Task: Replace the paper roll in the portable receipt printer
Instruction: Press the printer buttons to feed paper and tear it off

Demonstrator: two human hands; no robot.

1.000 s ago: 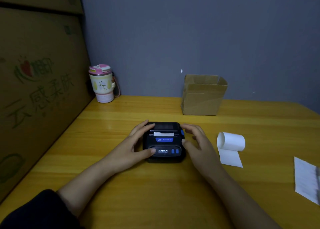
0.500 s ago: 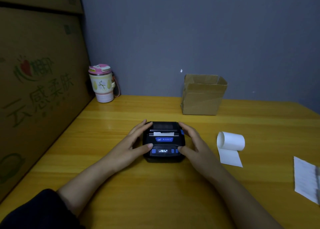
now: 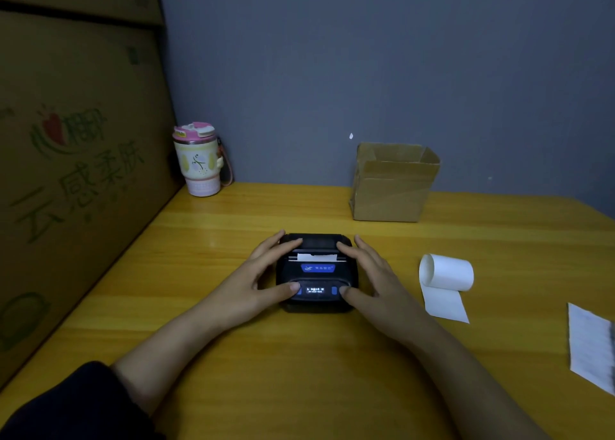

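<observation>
A small black receipt printer (image 3: 316, 274) lies flat on the yellow wooden table (image 3: 299, 373), lid closed, display lit, with a short white paper tab sticking out of its slot. My left hand (image 3: 256, 279) cups its left side, thumb on the front left corner, fingers over the back left. My right hand (image 3: 376, 279) mirrors it on the right side, thumb on the front right buttons. A white paper roll (image 3: 446, 273) lies on its side to the right of the printer, a loose tail unrolled toward me.
An open cardboard box (image 3: 392, 183) stands behind the printer by the grey wall. A pink-lidded tumbler (image 3: 199, 160) sits at the back left. Large printed cartons (image 3: 73, 173) wall off the left side. A printed paper slip (image 3: 592, 346) lies at the right edge.
My right hand has slid from beside the printer onto its right side, thumb now on the front buttons. My left hand has shifted its thumb slightly along the front. The printer stays in place.
</observation>
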